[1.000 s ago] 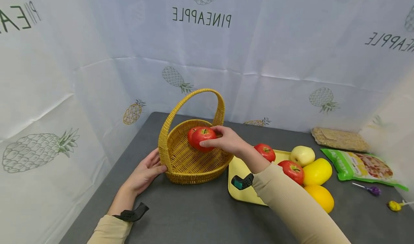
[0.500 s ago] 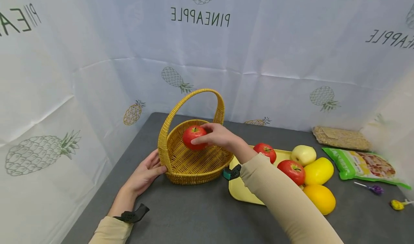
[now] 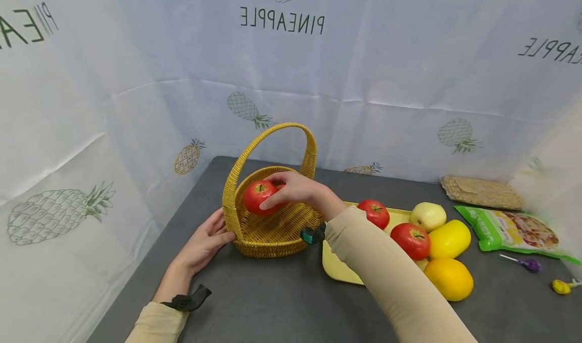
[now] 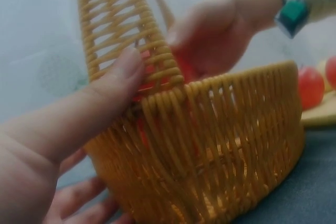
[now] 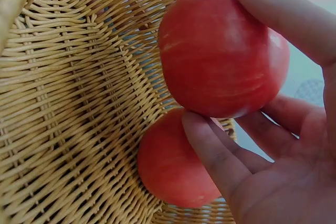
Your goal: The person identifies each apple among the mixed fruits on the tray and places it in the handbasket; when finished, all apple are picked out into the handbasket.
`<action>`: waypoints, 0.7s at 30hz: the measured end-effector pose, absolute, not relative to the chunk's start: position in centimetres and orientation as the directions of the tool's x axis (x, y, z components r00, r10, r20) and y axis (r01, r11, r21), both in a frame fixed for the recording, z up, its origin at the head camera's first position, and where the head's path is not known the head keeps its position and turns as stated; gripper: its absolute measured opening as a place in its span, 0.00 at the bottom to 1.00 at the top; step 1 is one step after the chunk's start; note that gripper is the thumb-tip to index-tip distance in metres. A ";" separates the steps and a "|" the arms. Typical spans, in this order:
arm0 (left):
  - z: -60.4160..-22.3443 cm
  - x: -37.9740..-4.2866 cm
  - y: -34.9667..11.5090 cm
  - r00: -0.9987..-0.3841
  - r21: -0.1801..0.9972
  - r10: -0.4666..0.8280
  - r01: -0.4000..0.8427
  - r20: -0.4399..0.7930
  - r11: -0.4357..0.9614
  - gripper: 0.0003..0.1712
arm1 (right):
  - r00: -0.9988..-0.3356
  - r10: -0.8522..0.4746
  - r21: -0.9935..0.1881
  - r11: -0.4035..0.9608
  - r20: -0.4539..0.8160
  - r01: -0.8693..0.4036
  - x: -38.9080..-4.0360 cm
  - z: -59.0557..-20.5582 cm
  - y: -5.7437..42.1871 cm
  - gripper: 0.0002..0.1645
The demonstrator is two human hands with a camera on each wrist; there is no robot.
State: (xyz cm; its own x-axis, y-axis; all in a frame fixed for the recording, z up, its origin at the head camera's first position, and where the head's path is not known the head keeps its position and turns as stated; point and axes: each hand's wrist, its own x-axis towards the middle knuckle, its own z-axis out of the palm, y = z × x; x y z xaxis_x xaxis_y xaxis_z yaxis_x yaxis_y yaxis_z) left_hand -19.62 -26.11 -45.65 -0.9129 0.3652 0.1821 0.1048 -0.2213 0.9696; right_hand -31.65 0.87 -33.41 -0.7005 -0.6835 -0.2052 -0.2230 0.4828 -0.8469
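- Now the right hand (image 3: pixel 293 189) has its thumb and fingers clamped on 1 red apple (image 3: pixel 260 197), held inside the basket (image 3: pixel 273 251), at the end nearest the left hand (image 3: pixel 206 242).
- Below it, from the right wrist, 1 other apple (image 5: pixel 178 166) lies in the basket; whether the 2 touch, I cannot tell.
- Left hand here: thumb against the foot of the handle (image 3: pixel 229 201), fingers along the outside, touching rather than wrapped.
- Danger 1: that skin looks smooth, so a grip loosened too high could drop the fruit with a knock.
- Danger 2: a bump between the 2 apples might set the lower 1 rolling.
- Danger 3: the wrist device (image 3: pixel 313 233) sits close by the rim; a snag could tip the basket if the left hand braces too lightly.
- Danger 4: the sleeve (image 3: pixel 391 282) crosses above the tray (image 3: pixel 338 271), and a low sweep might shift the fruit there.
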 end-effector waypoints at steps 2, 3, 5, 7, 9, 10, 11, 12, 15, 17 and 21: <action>-45.6 -19.7 -26.1 -0.914 0.971 0.364 0.104 0.179 -0.216 0.47 | -0.682 -0.702 -0.841 0.483 -0.205 -0.244 -31.8 -33.4 0.5 0.41; -45.7 -19.7 -26.1 -0.914 0.971 0.364 0.104 0.178 -0.214 0.47 | -0.672 -0.711 -0.839 0.482 -0.206 -0.253 -31.8 -33.5 0.3 0.41; -45.7 -19.7 -26.1 -0.915 0.972 0.363 0.103 0.176 -0.213 0.47 | -0.653 -0.729 -0.837 0.477 -0.207 -0.268 -31.8 -33.7 -0.1 0.42; -45.9 -19.6 -26.1 -0.917 0.972 0.361 0.097 0.171 -0.214 0.47 | -0.637 -0.742 -0.838 0.472 -0.210 -0.274 -31.7 -34.0 -0.5 0.42; -46.0 -19.6 -26.0 -0.918 0.972 0.359 0.093 0.168 -0.217 0.47 | -0.629 -0.748 -0.828 0.480 -0.213 -0.290 -31.6 -34.3 -0.8 0.42; -46.1 -19.6 -25.9 -0.919 0.972 0.357 0.092 0.167 -0.218 0.47 | -0.626 -0.750 -0.821 0.486 -0.214 -0.301 -31.6 -34.5 -1.0 0.42; -46.1 -19.5 -25.9 -0.920 0.971 0.354 0.091 0.166 -0.220 0.47 | -0.622 -0.752 -0.811 0.494 -0.217 -0.313 -31.5 -34.6 -1.2 0.41; -46.1 -19.5 -25.9 -0.920 0.971 0.354 0.090 0.166 -0.223 0.47 | -0.619 -0.753 -0.802 0.502 -0.222 -0.323 -31.5 -34.8 -1.3 0.41; -46.0 -19.5 -25.9 -0.919 0.969 0.355 0.091 0.170 -0.228 0.47 | -0.614 -0.752 -0.769 0.533 -0.239 -0.354 -31.5 -35.1 -1.7 0.40; -45.9 -19.5 -25.9 -0.919 0.969 0.357 0.092 0.170 -0.228 0.47 | -0.611 -0.750 -0.752 0.551 -0.255 -0.362 -31.5 -35.2 -1.9 0.40; -45.7 -19.6 -25.9 -0.918 0.971 0.358 0.094 0.170 -0.220 0.48 | -0.608 -0.738 -0.730 0.583 -0.293 -0.356 -31.5 -35.3 -1.9 0.42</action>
State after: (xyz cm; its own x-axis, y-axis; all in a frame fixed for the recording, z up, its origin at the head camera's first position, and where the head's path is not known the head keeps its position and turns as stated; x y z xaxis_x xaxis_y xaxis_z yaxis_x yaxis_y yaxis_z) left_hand -19.57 -25.87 -45.71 -0.9181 0.3579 0.1701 0.0943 -0.2197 0.9710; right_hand -31.47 -1.93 -35.26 -0.6082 -0.7378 -0.2928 -0.3556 0.5831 -0.7305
